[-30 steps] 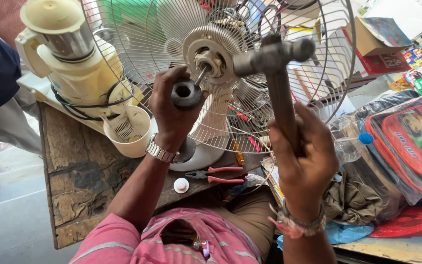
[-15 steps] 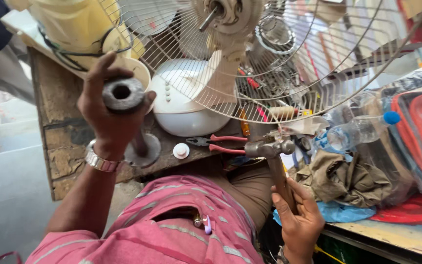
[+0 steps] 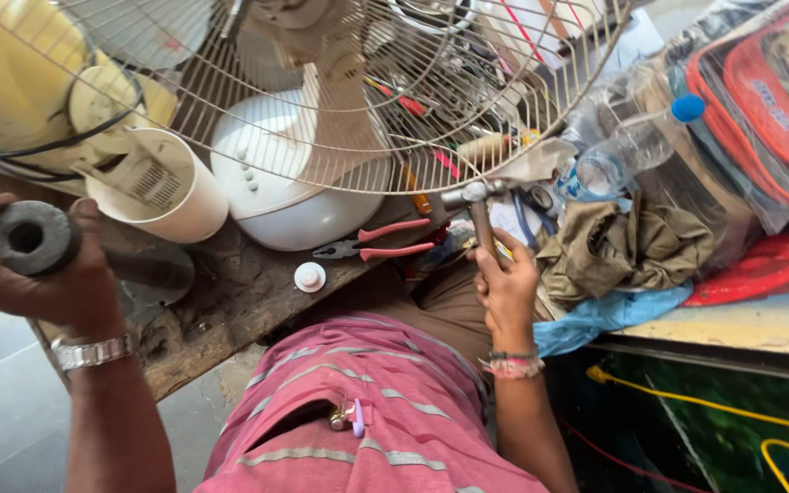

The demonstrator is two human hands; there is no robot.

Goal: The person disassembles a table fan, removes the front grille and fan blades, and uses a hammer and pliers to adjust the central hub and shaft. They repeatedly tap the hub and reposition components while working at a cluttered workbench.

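Left hand [image 3: 43,274]: closed around dark metal cylinder [image 3: 31,239], lower shaft hidden behind palm. Right hand [image 3: 507,283]: wrapped around hammer [image 3: 478,212] handle, head just above fingers. Red-handled pliers [image 3: 376,241]: between hands on wooden surface [image 3: 230,301]. Fan guard [image 3: 340,100]: above, cropped by frame.

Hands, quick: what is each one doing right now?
Left hand: closed around a dark metal tube.
Right hand: closed on the handle of a hammer.

I see worn wooden bench [image 3: 230,301], white fan base [image 3: 294,196] mid-top, red-handled pliers [image 3: 372,242] beside it, white cap [image 3: 310,277] near front edge
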